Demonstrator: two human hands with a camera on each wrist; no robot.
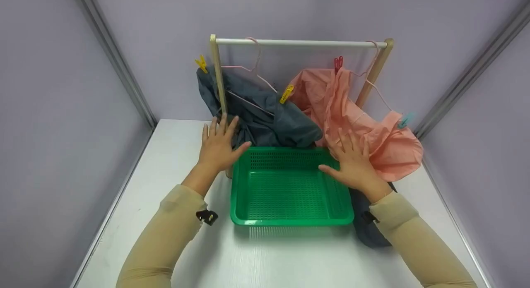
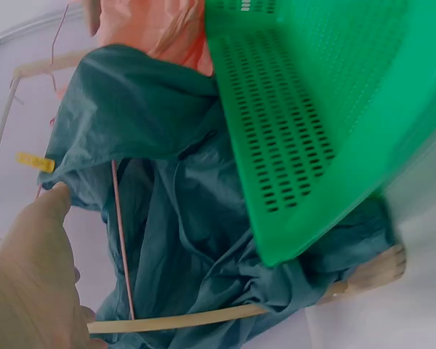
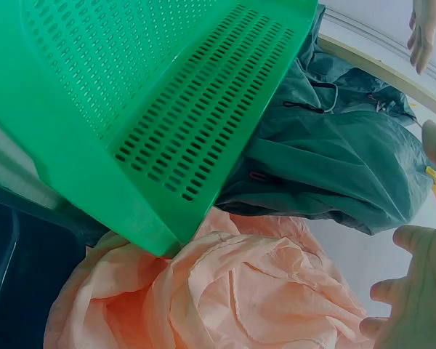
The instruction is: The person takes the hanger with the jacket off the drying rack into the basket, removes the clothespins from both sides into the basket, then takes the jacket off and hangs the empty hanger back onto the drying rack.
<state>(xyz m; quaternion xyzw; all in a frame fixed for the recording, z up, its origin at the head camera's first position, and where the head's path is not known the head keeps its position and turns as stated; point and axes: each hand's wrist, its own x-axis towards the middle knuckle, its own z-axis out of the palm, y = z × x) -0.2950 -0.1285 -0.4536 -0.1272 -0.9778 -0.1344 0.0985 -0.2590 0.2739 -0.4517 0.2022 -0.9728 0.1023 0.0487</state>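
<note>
Standing rack [image 1: 300, 43]: far, right foot hidden.
Pink garment [image 1: 352, 118]: far right.
Dark garment [image 1: 258, 124]: far left.
Green basket [image 1: 290, 222]: near middle.
Dark tub [image 1: 368, 232]: right, mostly hidden.
Left hand [image 1: 219, 149], right hand [image 1: 355, 168]: fingers spread, holding nothing; contact unclear.

The right hand [image 3: 425, 283] spreads its fingers near a teal cloth [image 3: 327, 167] and a peach cloth [image 3: 261, 291]; a green basket [image 3: 62, 149] partly hides both; lower left, possibly a dark tub [image 3: 33, 269].

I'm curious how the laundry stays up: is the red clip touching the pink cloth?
Touching. The head view shows the red clip pinching a gathered fold at the top of the pink cloth.
</note>
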